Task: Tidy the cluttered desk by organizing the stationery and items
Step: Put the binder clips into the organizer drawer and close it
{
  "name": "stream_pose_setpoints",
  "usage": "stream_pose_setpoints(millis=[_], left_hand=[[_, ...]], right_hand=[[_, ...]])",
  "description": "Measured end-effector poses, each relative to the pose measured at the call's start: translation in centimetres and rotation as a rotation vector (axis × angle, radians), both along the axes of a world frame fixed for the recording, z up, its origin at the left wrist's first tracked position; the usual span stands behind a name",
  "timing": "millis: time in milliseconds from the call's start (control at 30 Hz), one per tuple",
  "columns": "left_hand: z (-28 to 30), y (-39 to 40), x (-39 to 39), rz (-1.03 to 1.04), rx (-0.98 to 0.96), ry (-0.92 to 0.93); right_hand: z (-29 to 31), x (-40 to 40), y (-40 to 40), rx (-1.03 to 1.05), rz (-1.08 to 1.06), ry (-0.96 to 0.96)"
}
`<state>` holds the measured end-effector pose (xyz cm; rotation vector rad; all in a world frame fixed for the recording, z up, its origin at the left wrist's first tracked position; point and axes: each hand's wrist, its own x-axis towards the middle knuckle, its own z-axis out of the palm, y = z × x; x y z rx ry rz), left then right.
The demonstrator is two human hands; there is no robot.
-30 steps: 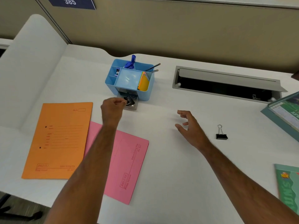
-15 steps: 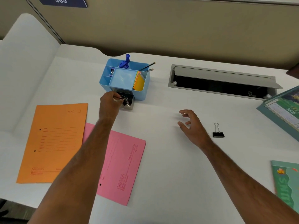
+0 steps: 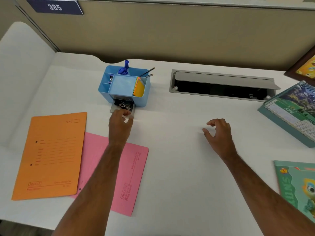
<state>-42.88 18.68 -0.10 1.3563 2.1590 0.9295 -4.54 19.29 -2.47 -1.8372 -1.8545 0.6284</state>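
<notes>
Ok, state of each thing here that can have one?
Drawer: pulled out, binder clips inside.
Left hand: gripping the drawer front.
Right hand: loosely curled, empty.
Cable hatch: lid open.
Orange folder: closed, overlapping pink folder.
Calendar: showing June.
</notes>
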Motion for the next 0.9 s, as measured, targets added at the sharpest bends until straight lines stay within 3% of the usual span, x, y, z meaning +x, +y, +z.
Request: stream_pose_setpoints(millis=[267, 533, 667, 900], left_hand=[[-0.6, -3.3, 5.2, -0.133, -0.045, -0.128], [-1.0, -4.9, 8.7, -0.237, -0.072, -0.133], [-1.2, -5.0, 9.9, -0.268, -0.102, -0.146], [-0.3, -4.6, 10.9, -0.199, -0.267, -0.421]], right_hand=[[-0.5, 2.4, -3.4, -0.029, -0.295, -0.117], [-1.7, 2.5, -3.8, -0.066, -0.293, 0.014], [-1.7, 1.4, -3.4, -0.048, -0.232, 0.121], [0.5, -6.2, -3.9, 0.027, 0.226, 0.325]])
